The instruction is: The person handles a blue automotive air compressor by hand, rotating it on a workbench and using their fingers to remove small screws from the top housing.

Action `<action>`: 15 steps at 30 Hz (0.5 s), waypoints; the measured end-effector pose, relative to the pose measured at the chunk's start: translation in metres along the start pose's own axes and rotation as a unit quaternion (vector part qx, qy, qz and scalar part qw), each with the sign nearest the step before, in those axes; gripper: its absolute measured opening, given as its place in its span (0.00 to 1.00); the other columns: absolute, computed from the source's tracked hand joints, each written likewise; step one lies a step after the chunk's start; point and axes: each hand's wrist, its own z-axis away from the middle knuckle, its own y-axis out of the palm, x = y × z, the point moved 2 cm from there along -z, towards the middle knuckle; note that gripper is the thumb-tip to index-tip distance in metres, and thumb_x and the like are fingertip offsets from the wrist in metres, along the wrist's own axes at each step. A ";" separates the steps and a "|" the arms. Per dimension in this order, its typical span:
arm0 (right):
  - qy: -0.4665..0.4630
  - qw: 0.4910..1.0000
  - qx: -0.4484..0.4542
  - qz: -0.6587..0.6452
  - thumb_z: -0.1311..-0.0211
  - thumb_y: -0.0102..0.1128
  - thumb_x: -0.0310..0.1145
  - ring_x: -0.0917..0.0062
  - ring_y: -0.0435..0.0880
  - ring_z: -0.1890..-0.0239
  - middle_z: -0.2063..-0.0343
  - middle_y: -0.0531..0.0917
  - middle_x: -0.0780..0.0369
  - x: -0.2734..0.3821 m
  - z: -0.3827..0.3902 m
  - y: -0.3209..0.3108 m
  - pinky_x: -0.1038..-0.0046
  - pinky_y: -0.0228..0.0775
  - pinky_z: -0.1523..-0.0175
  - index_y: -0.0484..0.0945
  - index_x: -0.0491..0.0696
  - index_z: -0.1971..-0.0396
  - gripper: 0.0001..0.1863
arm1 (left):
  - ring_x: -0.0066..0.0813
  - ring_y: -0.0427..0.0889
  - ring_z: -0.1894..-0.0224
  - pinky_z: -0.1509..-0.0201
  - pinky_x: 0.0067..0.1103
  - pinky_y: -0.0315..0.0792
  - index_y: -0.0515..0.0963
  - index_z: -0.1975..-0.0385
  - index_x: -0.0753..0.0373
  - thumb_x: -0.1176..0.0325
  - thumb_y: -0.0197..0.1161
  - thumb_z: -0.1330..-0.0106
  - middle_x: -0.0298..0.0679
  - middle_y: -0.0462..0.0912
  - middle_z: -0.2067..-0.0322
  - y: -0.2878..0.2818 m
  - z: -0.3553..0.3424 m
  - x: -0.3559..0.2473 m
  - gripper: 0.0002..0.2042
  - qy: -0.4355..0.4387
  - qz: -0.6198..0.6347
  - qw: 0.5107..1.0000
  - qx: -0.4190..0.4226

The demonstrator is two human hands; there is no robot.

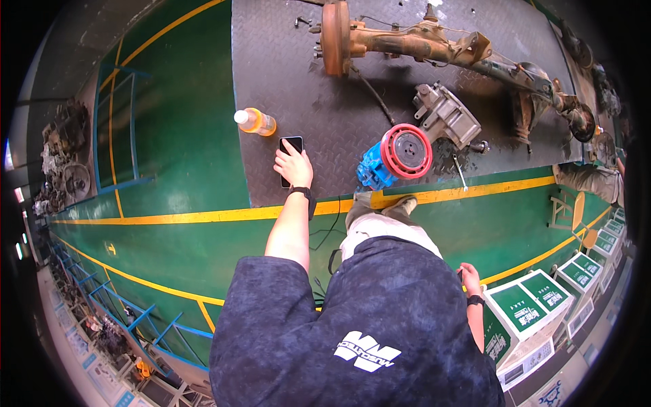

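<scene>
My left hand (pixel 292 165) grips a dark phone (pixel 292 182) from above on the dark tread-plate table surface (pixel 264 81). An orange-filled bottle (pixel 261 122) stands just left of the phone. To the right sits a blue component (pixel 373 166) with a red-rimmed round disc (pixel 407 150), beside a grey metal housing (pixel 444 115) and a wrench (pixel 460 173). My right hand (pixel 469 277) hangs low by my body with curled fingers; what they hold, if anything, is unclear.
A rusty axle assembly (pixel 427 47) spans the back of the table. Green-and-white boxes (pixel 525 305) line the lower right near a chair (pixel 566 207). A person (pixel 597 180) is at the far right. Blue racks (pixel 125 315) and engine parts (pixel 64 156) line the left.
</scene>
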 end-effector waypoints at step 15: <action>-0.033 0.999 0.000 0.018 0.31 0.57 0.35 0.80 0.80 0.61 0.60 0.85 0.63 0.026 0.014 0.009 0.75 0.69 0.55 0.76 0.47 0.46 0.16 | 0.49 0.37 0.22 0.24 0.52 0.36 0.41 0.24 0.59 0.42 0.70 0.44 0.52 0.42 0.24 0.009 -0.008 0.079 0.55 -0.200 0.228 0.946 0.114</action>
